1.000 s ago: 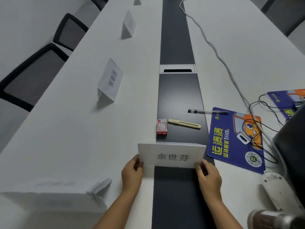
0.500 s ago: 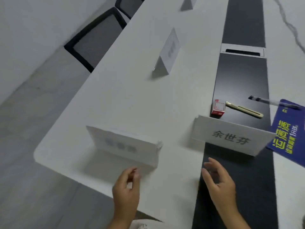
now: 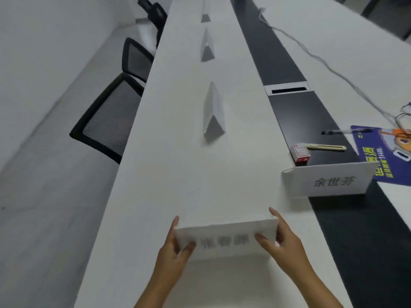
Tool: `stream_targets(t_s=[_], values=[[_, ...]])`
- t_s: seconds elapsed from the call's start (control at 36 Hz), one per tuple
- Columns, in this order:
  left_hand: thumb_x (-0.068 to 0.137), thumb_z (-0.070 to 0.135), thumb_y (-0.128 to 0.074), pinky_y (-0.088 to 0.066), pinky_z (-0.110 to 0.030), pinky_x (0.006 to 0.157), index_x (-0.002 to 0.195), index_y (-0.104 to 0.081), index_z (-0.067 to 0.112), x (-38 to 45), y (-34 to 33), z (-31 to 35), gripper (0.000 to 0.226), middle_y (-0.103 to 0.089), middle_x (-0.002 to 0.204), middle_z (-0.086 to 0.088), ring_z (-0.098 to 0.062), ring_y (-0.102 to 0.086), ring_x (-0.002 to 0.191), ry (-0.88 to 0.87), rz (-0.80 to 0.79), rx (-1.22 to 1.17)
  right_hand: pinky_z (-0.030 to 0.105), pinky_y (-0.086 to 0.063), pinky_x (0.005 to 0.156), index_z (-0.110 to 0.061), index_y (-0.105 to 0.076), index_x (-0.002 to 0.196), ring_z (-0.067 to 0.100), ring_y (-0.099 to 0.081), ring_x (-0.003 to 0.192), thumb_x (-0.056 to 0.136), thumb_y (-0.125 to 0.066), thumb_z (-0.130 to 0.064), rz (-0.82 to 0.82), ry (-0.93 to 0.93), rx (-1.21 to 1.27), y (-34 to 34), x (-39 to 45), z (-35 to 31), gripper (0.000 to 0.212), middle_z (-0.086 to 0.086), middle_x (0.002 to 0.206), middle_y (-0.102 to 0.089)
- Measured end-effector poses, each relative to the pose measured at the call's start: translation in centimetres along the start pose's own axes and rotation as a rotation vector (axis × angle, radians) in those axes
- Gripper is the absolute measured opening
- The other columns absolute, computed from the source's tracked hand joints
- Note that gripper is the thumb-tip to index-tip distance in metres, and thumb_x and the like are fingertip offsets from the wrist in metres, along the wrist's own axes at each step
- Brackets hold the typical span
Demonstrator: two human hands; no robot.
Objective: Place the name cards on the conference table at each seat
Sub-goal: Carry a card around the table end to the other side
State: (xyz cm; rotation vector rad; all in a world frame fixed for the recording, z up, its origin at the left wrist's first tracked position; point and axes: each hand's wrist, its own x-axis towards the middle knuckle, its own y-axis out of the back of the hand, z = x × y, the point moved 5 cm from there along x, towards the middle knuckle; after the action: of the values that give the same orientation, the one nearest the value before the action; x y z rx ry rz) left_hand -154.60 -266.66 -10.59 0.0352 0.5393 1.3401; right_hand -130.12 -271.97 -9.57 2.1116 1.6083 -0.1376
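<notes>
Fingers (image 3: 264, 240) of both hands pinch the ends of a folded name card (image 3: 224, 240) above the conference table (image 3: 169, 174).

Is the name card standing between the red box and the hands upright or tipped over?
Upright. The name card stands on its lower edge across the table's dark strip, printed face toward the camera; neither hand touches it.

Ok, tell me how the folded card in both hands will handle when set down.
The name card looks like thin folded paper, so probably light and somewhat floppy. Left hand and right hand pinch its ends, suggesting it bends easily. Standing as a tent, it may tip if nudged.
</notes>
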Motion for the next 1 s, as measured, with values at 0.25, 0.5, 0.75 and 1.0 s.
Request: stream_targets(t_s=[0.25, 0.5, 0.75, 1.0], values=[[0.071, -0.004, -0.068, -0.041, 0.005, 0.062, 0.124, -0.050, 0.014, -0.1, -0.4, 0.3, 0.058, -0.068, 0.093, -0.008, 0.021, -0.057, 0.061, -0.043, 0.003, -0.006, 0.012, -0.051, 0.074, -0.036, -0.050, 0.105, 0.000, -0.061, 0.090, 0.070, -0.073, -0.008, 0.117, -0.073, 0.210, 1.4, -3.4, 1.2, 0.051, -0.010, 0.096, -0.064], [0.065, -0.013, -0.069, -0.041, 0.005, 0.058, 0.114, -0.057, 0.015, -6.6, -12.6, 3.3, 0.058, -0.070, 0.081, -0.012, 0.020, -0.056, 0.055, -0.082, -0.387, 0.113, 0.004, -0.048, 0.060, -0.026, -0.057, 0.106, -0.008, -0.062, 0.072, 0.058, -0.081, -0.011, 0.604, -0.272, 0.405, 9.4, -18.1, 9.8, 0.056, -0.019, 0.087, -0.063], [0.028, 0.057, -0.083, -0.041, 0.004, 0.064, 0.107, -0.059, 0.037, -15.8, -30.6, 6.4, 0.085, -0.063, 0.068, 0.042, 0.023, -0.057, 0.070, -0.294, -0.876, 0.214, 0.024, -0.044, 0.089, -0.025, -0.065, 0.090, 0.015, -0.063, 0.084, 0.044, -0.088, -0.012, 1.141, -0.503, 0.555, 16.8, -33.3, 19.6, 0.054, -0.014, 0.077, -0.068], [0.071, 0.001, -0.071, -0.040, 0.006, 0.062, 0.126, -0.048, 0.010, -27.3, -47.6, 5.1, 0.060, -0.062, 0.100, 0.007, 0.028, -0.051, 0.063, -0.256, -1.142, 0.379, 0.015, -0.051, 0.063, -0.019, -0.062, 0.100, 0.023, -0.061, 0.080, 0.061, -0.077, 0.003, 1.403, -0.563, 0.553, 25.4, -45.3, 29.2, 0.047, 0.009, 0.085, -0.067]])
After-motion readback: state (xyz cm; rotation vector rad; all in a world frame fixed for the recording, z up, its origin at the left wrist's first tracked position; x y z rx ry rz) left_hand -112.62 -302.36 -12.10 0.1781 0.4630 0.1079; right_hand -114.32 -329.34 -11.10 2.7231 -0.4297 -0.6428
